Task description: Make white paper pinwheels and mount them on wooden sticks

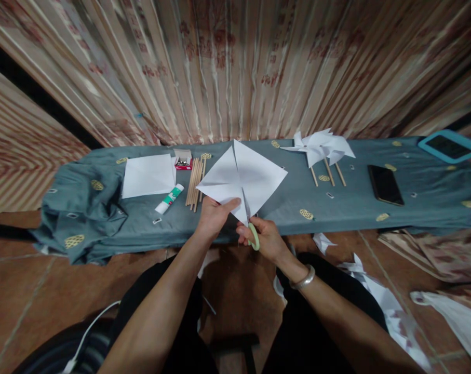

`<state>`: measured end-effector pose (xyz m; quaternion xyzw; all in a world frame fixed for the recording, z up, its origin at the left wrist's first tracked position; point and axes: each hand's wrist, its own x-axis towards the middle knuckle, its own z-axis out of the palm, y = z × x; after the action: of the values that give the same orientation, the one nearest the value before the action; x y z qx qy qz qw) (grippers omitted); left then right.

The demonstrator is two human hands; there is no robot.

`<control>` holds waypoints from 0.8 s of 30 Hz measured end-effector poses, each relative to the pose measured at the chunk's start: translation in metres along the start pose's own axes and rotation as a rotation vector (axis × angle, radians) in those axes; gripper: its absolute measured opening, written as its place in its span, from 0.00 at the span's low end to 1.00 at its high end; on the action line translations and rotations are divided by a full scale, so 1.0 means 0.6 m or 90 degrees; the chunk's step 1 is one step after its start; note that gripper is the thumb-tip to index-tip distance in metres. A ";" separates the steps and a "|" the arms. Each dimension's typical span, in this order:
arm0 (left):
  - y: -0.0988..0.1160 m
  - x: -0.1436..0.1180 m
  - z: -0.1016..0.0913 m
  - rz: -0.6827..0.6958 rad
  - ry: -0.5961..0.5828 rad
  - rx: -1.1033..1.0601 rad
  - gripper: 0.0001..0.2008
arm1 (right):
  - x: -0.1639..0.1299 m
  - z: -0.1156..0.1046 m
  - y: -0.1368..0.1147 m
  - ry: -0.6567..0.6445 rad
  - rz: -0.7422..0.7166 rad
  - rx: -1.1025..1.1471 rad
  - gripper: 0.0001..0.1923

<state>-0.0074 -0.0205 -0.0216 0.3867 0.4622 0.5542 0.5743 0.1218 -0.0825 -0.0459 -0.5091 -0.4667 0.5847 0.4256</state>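
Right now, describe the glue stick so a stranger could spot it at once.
Find the long low table draped in grey-green cloth. On its left half, the glue stick lies tilted between the flat white paper sheet and the bundle of wooden sticks: the only white tube with a green label.

Paper square (243, 176): white; scissors (254, 236): pale green handles; surface (282, 202): teal cloth with scattered yellow oval motifs; glue stick (170, 199): white and green; curtain (235, 67): beige stripes, red floral print; phone (385, 184): black; floor (32, 291): brown tiles.
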 end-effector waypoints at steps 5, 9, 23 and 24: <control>-0.001 0.000 -0.001 -0.007 0.000 0.007 0.14 | -0.001 0.001 -0.002 0.002 -0.003 -0.010 0.20; -0.001 0.000 -0.002 -0.003 -0.007 0.002 0.13 | -0.004 0.004 -0.008 0.008 0.000 -0.018 0.21; 0.002 0.010 -0.008 0.044 0.020 0.026 0.13 | -0.007 -0.005 0.003 -0.072 0.021 -0.048 0.20; 0.004 0.012 -0.011 0.050 0.029 0.027 0.13 | -0.009 -0.009 0.005 -0.084 0.030 -0.058 0.20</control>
<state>-0.0145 -0.0133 -0.0216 0.4040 0.4712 0.5749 0.5331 0.1274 -0.0875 -0.0481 -0.4990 -0.5077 0.6051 0.3565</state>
